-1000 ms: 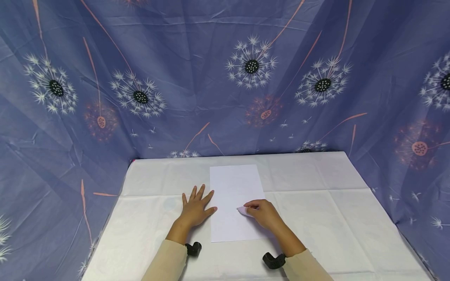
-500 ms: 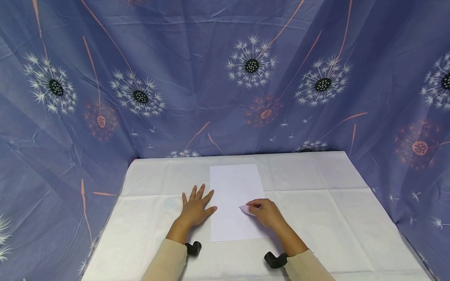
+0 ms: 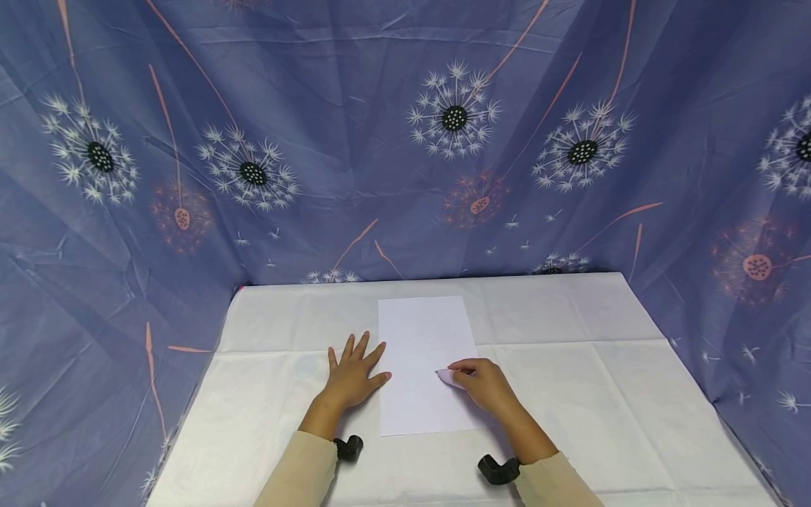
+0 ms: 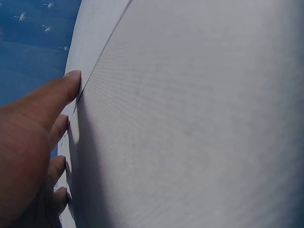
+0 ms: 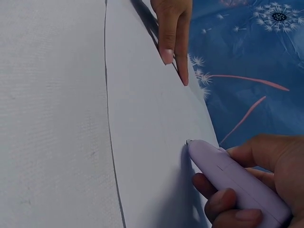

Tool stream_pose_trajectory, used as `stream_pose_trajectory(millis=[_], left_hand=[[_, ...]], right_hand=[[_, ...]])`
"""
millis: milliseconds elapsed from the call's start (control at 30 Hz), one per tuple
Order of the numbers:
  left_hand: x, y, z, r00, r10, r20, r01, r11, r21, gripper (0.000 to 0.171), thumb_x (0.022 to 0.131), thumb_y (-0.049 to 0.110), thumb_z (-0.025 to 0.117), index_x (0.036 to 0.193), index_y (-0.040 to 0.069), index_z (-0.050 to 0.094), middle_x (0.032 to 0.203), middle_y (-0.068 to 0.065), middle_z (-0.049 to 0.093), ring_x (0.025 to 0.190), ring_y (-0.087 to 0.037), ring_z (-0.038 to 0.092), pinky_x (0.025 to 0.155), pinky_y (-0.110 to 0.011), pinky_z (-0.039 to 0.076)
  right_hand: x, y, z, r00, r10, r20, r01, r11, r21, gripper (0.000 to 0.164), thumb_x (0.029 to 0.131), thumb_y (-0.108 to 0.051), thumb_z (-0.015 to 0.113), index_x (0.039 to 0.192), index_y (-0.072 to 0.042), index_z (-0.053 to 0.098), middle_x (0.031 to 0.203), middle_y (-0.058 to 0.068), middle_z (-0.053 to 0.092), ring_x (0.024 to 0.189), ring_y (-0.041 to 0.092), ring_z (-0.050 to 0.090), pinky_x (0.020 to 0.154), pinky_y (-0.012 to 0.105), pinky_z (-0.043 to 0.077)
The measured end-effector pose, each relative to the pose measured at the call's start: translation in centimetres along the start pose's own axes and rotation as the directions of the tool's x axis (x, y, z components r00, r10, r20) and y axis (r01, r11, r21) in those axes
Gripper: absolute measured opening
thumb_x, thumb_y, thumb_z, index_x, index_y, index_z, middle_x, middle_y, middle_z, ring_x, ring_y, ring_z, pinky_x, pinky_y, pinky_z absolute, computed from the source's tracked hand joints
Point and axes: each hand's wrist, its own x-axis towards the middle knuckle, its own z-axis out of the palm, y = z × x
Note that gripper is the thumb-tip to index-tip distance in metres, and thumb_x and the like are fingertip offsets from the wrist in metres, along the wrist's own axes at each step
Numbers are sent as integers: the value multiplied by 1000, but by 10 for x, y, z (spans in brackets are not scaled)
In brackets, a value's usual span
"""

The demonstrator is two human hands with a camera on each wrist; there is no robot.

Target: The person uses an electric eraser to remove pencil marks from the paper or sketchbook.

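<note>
A white sheet of paper lies flat on the white-covered table. My left hand rests spread at its left side, with thumb and index fingertip at the paper's edge; the left wrist view shows the same fingers along that edge. With thumb and fingers, my right hand grips a lilac, rounded, pen-shaped tool. Its small narrow tip points left and meets the paper near the middle, or sits just over it. No mark shows clearly on the sheet. The tool's rear end is partly hidden by the hand.
White cloth with fold creases covers the table. Blue curtain printed with dandelions hangs behind and along both sides. Black curved pieces sit at both wrists, beside beige sleeves.
My right hand has slid slightly to the right with the lilac tool, its tip shifting right and a little farther away across the paper. The left hand and the sheet stay in place.
</note>
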Motion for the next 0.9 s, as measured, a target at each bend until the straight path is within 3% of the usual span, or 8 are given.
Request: stream_pose_trajectory(millis=[533, 900], left_hand=[[1, -2, 1, 1000, -1, -3, 1, 1000, -6, 67, 96, 54, 60, 155, 26, 44, 170, -13, 19, 158, -44, 8, 116, -79, 0], [1, -1, 1, 1000, -4, 0, 4, 1000, -9, 68, 96, 56, 60, 155, 27, 43, 170, -12, 18, 158, -43, 7, 116, -78, -1]], right_hand=[[0, 1, -2, 1000, 21, -1, -21, 1000, 23, 16, 92, -17, 68, 103, -16, 81, 103, 4, 76, 90, 17, 62, 74, 29, 48], [-1, -5, 4, 1000, 7, 24, -8, 1000, 17, 15, 92, -20, 70, 102, -18, 81, 96, -1, 75, 85, 14, 60, 73, 29, 47]])
